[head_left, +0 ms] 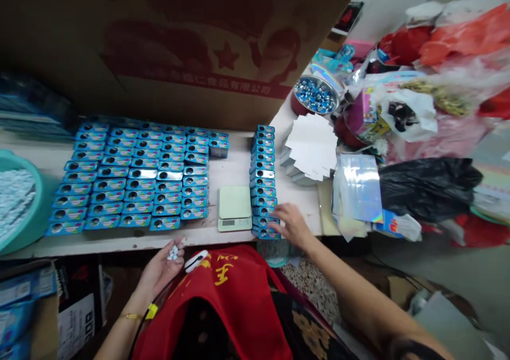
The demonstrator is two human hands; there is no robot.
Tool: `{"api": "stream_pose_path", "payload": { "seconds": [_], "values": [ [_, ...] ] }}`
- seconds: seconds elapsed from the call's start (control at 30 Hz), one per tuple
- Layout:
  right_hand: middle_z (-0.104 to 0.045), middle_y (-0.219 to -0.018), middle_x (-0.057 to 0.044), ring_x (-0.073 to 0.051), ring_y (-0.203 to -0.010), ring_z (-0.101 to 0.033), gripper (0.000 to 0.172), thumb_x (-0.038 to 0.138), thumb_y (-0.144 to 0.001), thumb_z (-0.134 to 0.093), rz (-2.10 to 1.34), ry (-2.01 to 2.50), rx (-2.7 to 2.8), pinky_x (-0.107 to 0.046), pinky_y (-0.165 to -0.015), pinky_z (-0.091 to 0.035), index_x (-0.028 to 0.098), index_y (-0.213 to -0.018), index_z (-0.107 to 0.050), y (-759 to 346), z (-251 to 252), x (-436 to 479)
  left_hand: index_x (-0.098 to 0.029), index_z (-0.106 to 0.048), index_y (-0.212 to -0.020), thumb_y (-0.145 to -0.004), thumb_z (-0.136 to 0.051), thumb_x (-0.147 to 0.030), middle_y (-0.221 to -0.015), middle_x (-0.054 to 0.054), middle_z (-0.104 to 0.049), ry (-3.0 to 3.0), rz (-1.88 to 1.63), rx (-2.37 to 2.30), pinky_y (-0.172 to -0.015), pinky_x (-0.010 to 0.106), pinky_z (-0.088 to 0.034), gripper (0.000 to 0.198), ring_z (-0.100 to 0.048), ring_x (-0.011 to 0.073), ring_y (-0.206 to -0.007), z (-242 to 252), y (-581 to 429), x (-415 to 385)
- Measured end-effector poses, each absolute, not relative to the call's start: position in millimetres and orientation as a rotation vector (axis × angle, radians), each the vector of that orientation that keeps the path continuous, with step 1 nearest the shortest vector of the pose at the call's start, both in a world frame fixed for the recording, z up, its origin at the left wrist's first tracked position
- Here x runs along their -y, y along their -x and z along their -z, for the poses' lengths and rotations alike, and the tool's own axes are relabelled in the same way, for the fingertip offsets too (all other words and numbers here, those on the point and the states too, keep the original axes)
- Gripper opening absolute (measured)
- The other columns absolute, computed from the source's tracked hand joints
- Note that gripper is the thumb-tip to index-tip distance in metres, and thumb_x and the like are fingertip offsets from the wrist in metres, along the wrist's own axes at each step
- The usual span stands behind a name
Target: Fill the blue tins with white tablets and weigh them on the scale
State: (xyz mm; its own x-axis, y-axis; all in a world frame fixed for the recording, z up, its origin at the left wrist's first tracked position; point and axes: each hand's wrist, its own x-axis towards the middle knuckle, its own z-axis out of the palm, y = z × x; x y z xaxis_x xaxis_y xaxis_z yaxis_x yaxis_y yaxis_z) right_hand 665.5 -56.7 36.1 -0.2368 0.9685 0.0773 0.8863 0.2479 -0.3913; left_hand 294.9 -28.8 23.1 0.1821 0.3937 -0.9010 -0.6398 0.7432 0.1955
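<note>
Several small white pieces (173, 252) lie in my left hand (164, 261), which is cupped palm up just below the table's front edge, its fingers curled round them. My right hand (292, 223) reaches to the front end of a single column of small blue boxes (263, 174), its fingertips at the boxes nearest me. Whether it grips one cannot be made out. Left of that column sits a pale green scale (235, 206) with nothing on its plate. Further left, more blue boxes (135, 176) stand in several tight columns.
A teal basin (39, 195) of white pieces stands at the far left. A large cardboard box (179, 46) rises behind. To the right are white cards (313, 144), a bowl of blue items (316, 95) and a black bag (430, 184).
</note>
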Motion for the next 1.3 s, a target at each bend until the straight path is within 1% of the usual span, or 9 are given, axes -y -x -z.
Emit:
{"api": "stream_pose_path", "payload": {
  "seconds": [0.07,0.13,0.3,0.43,0.57,0.73,0.93,1.13,1.3],
  "values": [
    [-0.056,-0.100,-0.008,-0.021,-0.089,-0.049,0.035,0.039,-0.073,-0.060,-0.371,1.847,2.313,-0.035,-0.075,-0.039,0.024,-0.105,-0.057,-648,-29,103,-0.010,-0.058,-0.084,-0.082,-0.040,-0.008,-0.066,0.004,-0.053,0.143,-0.692,-1.130,-0.041,0.017,-0.040,0.018,-0.048,0.0069,-0.051,-22,-300,25],
    [-0.054,-0.105,-0.009,-0.021,-0.091,-0.048,0.036,0.033,-0.076,-0.059,-0.264,1.988,2.334,-0.035,-0.075,-0.039,0.025,-0.110,-0.054,-634,-15,126,-0.009,-0.058,-0.084,-0.082,-0.040,-0.007,-0.067,0.005,-0.054,0.056,-0.658,-1.085,-0.041,0.017,-0.040,0.018,-0.050,0.0075,-0.053,-19,-308,20],
    [-0.053,-0.111,-0.007,-0.020,-0.094,-0.046,0.021,0.021,-0.082,-0.049,-0.079,2.011,2.372,-0.034,-0.077,-0.037,0.024,-0.100,-0.059,-626,19,134,-0.008,-0.059,-0.086,-0.080,-0.046,-0.010,-0.066,0.005,-0.054,-0.029,-0.585,-1.034,-0.040,0.017,-0.040,0.015,-0.050,0.0078,-0.053,-15,-328,14],
    [-0.051,-0.115,-0.006,-0.022,-0.099,-0.044,0.017,0.018,-0.081,-0.049,-0.044,2.036,2.314,-0.035,-0.079,-0.036,0.023,-0.093,-0.060,-628,16,137,-0.008,-0.060,-0.084,-0.080,-0.047,-0.011,-0.063,0.004,-0.053,-0.019,-0.557,-1.047,-0.040,0.016,-0.040,0.014,-0.050,0.0074,-0.051,-16,-337,18],
    [-0.049,-0.118,-0.007,-0.022,-0.101,-0.042,0.014,0.015,-0.079,-0.048,-0.114,2.007,2.302,-0.038,-0.083,-0.035,0.021,-0.085,-0.059,-623,-25,138,-0.009,-0.060,-0.083,-0.080,-0.046,-0.012,-0.063,0.004,-0.054,0.012,-0.568,-1.034,-0.040,0.017,-0.041,0.014,-0.051,0.0073,-0.050,-20,-336,21],
    [-0.047,-0.118,-0.007,-0.022,-0.101,-0.041,0.020,0.011,-0.078,-0.045,-0.206,1.786,2.413,-0.036,-0.084,-0.034,0.020,-0.093,-0.057,-594,-72,99,-0.009,-0.060,-0.083,-0.080,-0.046,-0.009,-0.065,0.006,-0.059,0.055,-0.625,-1.069,-0.047,0.019,-0.048,0.014,-0.057,0.0102,-0.056,-24,-336,22],
    [-0.051,-0.112,-0.008,-0.020,-0.093,-0.044,0.021,0.010,-0.079,-0.044,-0.204,1.702,2.539,-0.035,-0.077,-0.036,0.020,-0.093,-0.057,-563,-42,18,-0.007,-0.061,-0.086,-0.079,-0.045,-0.005,-0.080,0.013,-0.065,0.116,-0.676,-1.052,-0.066,0.026,-0.053,0.017,-0.063,0.0159,-0.075,-28,-340,28],
    [-0.049,-0.116,-0.011,-0.021,-0.102,-0.041,0.025,0.018,-0.085,-0.042,-0.276,1.569,2.426,-0.037,-0.084,-0.034,0.018,-0.107,-0.052,-536,-37,26,-0.009,-0.059,-0.098,-0.077,-0.045,-0.003,-0.093,0.014,-0.065,0.081,-0.690,-0.942,-0.078,0.031,-0.051,0.025,-0.061,0.0191,-0.088,-24,-336,36],
    [-0.054,-0.097,-0.007,-0.017,-0.090,-0.046,0.027,0.022,-0.083,-0.047,-0.675,1.297,2.505,-0.027,-0.075,-0.040,0.016,-0.109,-0.049,-486,-45,54,-0.013,-0.058,-0.099,-0.072,-0.047,0.001,-0.087,0.008,-0.066,-0.010,-0.660,-0.865,-0.073,0.029,-0.050,0.032,-0.063,0.0153,-0.077,-20,-332,49]
  ]
}}
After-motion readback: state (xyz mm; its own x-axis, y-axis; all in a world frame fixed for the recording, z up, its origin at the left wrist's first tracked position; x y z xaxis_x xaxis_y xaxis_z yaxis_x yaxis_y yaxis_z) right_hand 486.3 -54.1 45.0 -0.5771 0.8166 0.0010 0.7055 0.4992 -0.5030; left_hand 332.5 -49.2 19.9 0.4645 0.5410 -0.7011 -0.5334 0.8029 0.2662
